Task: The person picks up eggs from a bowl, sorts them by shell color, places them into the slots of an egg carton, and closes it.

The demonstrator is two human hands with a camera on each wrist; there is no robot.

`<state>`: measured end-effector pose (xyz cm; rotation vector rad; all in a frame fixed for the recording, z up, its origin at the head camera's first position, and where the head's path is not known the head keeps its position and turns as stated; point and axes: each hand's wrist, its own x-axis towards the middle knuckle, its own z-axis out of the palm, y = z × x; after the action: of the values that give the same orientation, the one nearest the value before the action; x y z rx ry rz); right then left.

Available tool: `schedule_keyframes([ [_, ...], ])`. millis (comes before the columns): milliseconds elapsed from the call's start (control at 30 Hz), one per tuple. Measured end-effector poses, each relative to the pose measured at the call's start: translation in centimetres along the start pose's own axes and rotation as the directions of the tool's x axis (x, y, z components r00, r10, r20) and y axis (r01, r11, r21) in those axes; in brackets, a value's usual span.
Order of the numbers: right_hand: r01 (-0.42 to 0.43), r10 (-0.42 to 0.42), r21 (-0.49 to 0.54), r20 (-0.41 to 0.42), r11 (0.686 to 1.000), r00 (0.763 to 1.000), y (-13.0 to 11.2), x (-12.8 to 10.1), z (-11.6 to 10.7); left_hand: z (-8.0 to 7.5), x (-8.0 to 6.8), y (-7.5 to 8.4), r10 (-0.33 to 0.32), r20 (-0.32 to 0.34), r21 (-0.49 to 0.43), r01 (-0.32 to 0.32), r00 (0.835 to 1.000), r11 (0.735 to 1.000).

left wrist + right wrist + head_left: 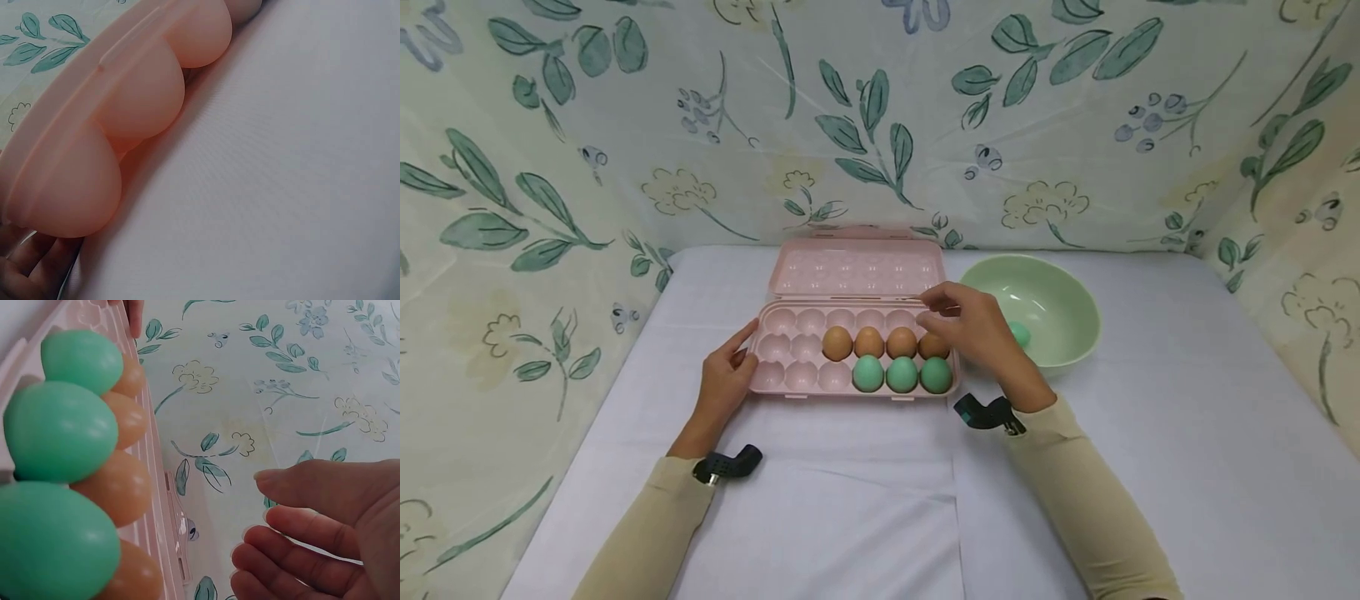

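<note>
A white tablecloth (pixel 1150 467) — floral curtains (pixel 925 125) hang behind and beside it.

Staged recording booth, not a real kitchen: floral leaf-print cloth (pixel 880 125) hung as walls just beyond both hands, white sheet (pixel 865 500) covering the table beneath them.

The pink egg tray (pixel 790 346) has bare cups along its whole back row and its left half, while four brown eggs (pixel 868 342) and three green eggs (pixel 902 374) fill the right part of the middle and front rows. The raised lid (pixel 856 268) walls off the far side, and the green bowl (pixel 1060 292) (one green egg inside) stands just right of the tray. The left hand (pixel 724 385) touches the tray's left edge and the right hand (pixel 973 329) hovers over its right end; white cloth (pixel 1165 400) lies bare in front and far right.
</note>
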<state>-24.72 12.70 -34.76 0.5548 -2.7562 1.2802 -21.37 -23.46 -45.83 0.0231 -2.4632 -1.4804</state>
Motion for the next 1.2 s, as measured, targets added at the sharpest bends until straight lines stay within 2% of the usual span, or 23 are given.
schedule_keyframes([
  [200,-0.028,0.027,-0.057,-0.011,0.998,1.0,1.4,0.3,-1.3,0.1,-0.1,0.0,-0.009,0.01,-0.011,0.009,1.0,1.0],
  [367,-0.06,0.057,-0.1,-0.033,0.993,0.998,3.5,0.3,-2.5,0.1,0.0,0.1,-0.012,0.004,0.0,0.012,1.0,1.0],
  [667,-0.106,0.105,-0.117,-0.021,0.987,0.994,6.6,-0.6,-4.3,0.0,0.0,0.1,-0.008,-0.006,0.011,0.008,1.0,1.0],
  [1033,-0.138,0.145,-0.155,0.034,0.978,0.989,8.3,-1.0,-5.7,0.0,-0.1,0.1,0.005,-0.006,0.004,-0.005,1.0,1.0],
  [1200,-0.119,0.128,-0.149,0.055,0.982,0.99,8.5,-1.0,-6.2,0.0,0.0,0.0,0.008,-0.013,0.008,-0.008,1.0,1.0],
])
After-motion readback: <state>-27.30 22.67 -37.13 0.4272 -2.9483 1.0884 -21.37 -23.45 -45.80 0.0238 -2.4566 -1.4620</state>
